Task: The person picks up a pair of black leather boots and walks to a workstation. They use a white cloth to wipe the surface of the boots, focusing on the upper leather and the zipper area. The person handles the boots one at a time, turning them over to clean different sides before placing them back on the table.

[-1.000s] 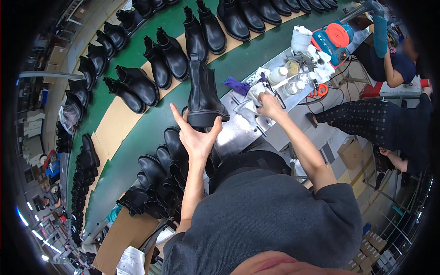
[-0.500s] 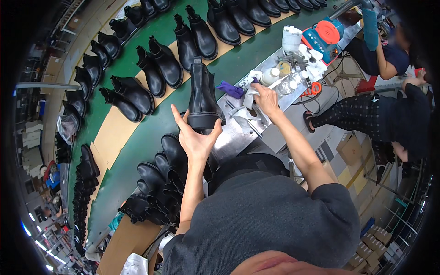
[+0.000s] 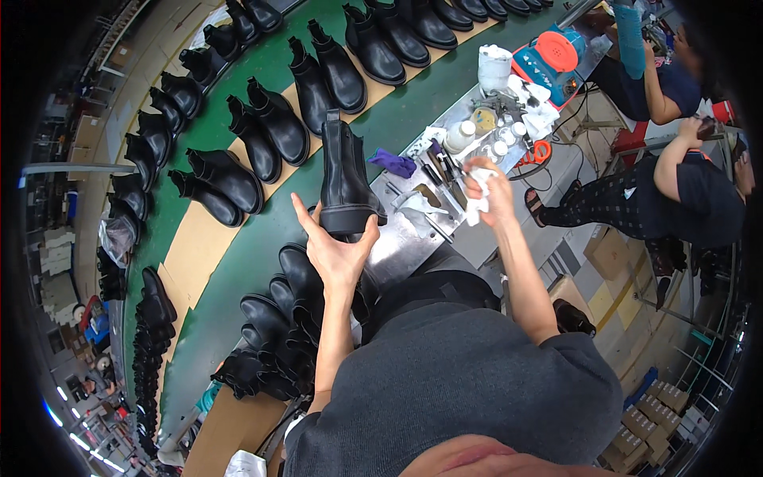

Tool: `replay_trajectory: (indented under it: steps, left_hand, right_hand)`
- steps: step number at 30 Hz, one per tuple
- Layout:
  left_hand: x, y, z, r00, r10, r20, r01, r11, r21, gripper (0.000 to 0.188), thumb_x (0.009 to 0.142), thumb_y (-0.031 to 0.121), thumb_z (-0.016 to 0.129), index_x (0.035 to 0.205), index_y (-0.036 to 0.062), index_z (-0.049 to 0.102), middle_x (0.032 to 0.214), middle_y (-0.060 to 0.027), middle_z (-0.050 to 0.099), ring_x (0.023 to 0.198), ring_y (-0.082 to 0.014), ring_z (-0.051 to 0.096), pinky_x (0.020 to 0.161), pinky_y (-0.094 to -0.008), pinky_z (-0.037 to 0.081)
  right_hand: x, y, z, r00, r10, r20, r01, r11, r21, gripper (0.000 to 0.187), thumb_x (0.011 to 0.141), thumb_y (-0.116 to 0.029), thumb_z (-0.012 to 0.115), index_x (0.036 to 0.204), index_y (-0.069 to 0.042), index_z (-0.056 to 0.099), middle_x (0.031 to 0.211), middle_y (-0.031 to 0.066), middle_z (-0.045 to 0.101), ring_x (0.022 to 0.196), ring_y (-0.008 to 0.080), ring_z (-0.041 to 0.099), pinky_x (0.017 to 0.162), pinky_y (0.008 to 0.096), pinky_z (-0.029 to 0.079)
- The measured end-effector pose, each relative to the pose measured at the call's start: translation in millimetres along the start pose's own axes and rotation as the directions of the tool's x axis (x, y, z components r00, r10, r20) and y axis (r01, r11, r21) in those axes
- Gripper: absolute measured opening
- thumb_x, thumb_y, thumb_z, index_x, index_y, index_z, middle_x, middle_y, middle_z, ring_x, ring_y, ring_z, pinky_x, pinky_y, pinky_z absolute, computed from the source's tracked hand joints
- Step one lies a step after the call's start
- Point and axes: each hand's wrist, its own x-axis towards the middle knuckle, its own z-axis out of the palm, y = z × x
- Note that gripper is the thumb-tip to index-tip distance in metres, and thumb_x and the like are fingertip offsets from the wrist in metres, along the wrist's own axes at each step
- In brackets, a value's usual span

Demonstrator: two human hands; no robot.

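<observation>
A black ankle boot (image 3: 345, 171) is gripped by its sole end in my left hand (image 3: 334, 250), with its shaft pointing away from me. My right hand (image 3: 494, 195) is closed around a crumpled white cloth (image 3: 479, 189), raised just above the bench. Near that hand lie several brushes and pens (image 3: 439, 171). Another white rag (image 3: 421, 203) rests on the metal bench top (image 3: 389, 253). A purple cloth (image 3: 393, 163) lies to the right of the boot.
Paired black boots (image 3: 326, 71) stand along tan paper on a green table (image 3: 230, 262). More boots (image 3: 266, 314) are heaped at its near side. White bottles (image 3: 459, 136) and an orange-and-blue machine (image 3: 554, 56) sit at the back right. Two people work on the right.
My right hand has lifted off the bench and moved right, with the white cloth in it, uncovering the brushes. The boot in my left hand has shifted slightly leftward.
</observation>
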Motion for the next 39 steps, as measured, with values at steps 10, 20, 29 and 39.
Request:
replay_trajectory:
  steps: [10, 20, 29, 39]
  left_hand:
    - [4, 8, 3, 0.999, 0.017, 0.040, -0.018, 0.999, 0.032, 0.118, 0.061, 0.028, 0.080, 0.146, 0.0002, 0.003, 0.120, -0.0304, 0.054, 0.096, -0.0405, 0.064, 0.085, -0.0398, 0.051]
    - [-2, 1, -1, 1.000, 0.007, -0.005, -0.008, 1.000, -0.024, 0.118, 0.061, 0.027, 0.080, 0.145, -0.0011, 0.002, 0.119, -0.0318, 0.053, 0.095, -0.0410, 0.064, 0.085, -0.0404, 0.051]
    - [-3, 10, 10, 0.998, 0.068, -0.008, -0.067, 0.991, 0.115, 0.122, 0.060, 0.038, 0.082, 0.145, -0.0012, 0.004, 0.120, -0.0305, 0.055, 0.103, -0.0423, 0.060, 0.090, -0.0419, 0.047]
    - [-21, 21, 32, 0.994, 0.103, 0.020, -0.105, 0.981, 0.166, 0.127, 0.060, 0.036, 0.083, 0.143, -0.0075, -0.003, 0.122, -0.0301, 0.054, 0.105, -0.0410, 0.057, 0.083, -0.0413, 0.051]
  right_hand:
    - [67, -26, -19, 0.989, -0.047, -0.137, -0.019, 0.894, -0.447, 0.053, 0.094, -0.014, 0.047, 0.140, -0.002, 0.024, 0.081, 0.0196, 0.067, 0.043, 0.0087, 0.044, 0.036, 0.0220, 0.031]
    - [5, 71, -64, 0.837, -0.411, 0.362, 0.407, 0.026, -0.913, 0.045, 0.083, 0.000, 0.045, 0.128, -0.007, 0.050, 0.112, 0.0180, 0.060, 0.104, 0.0298, 0.060, 0.085, 0.0358, 0.048]
    - [110, -6, -55, 0.947, -0.225, -0.229, -0.060, 0.577, -0.814, 0.041, 0.085, -0.004, 0.042, 0.125, -0.001, 0.052, 0.083, 0.0118, 0.069, 0.067, 0.0146, 0.066, 0.046, 0.0260, 0.047]
    - [23, -10, 141, 0.887, 0.397, 0.234, 0.135, 0.262, -0.956, 0.048, 0.069, -0.001, 0.067, 0.113, 0.002, 0.047, 0.082, 0.0094, 0.063, 0.072, 0.0098, 0.058, 0.057, 0.0238, 0.044]
